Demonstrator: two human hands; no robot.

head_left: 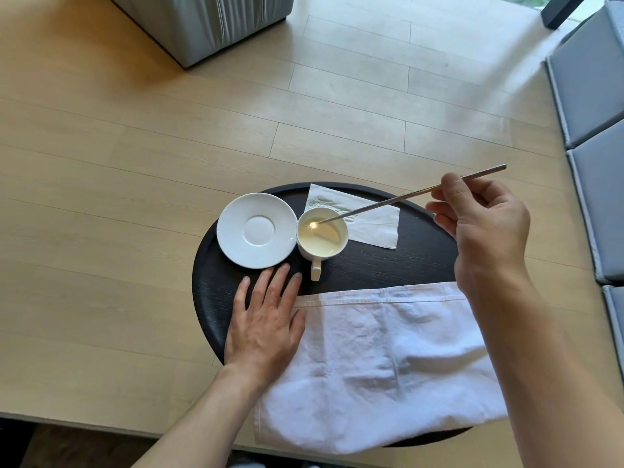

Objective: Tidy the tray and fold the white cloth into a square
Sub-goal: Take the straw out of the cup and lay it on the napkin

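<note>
A round black tray (371, 265) lies below me. On it stand an empty white saucer (257, 230) and, touching its right side, a white cup (322, 236) of pale liquid with its handle toward me. My right hand (483, 231) pinches a long thin metal spoon (388, 202) whose tip dips into the cup. A white paper napkin (374, 224) lies behind the cup. A rumpled white cloth (378, 359) covers the tray's near right part and hangs over its edge. My left hand (266, 319) rests flat on the tray, fingers spread, thumb touching the cloth's left edge.
The tray sits over a pale wooden floor. A grey upholstered block (209, 21) stands at the far left. Grey cushions (594, 130) line the right edge. A dark post (560, 10) is at the far right corner.
</note>
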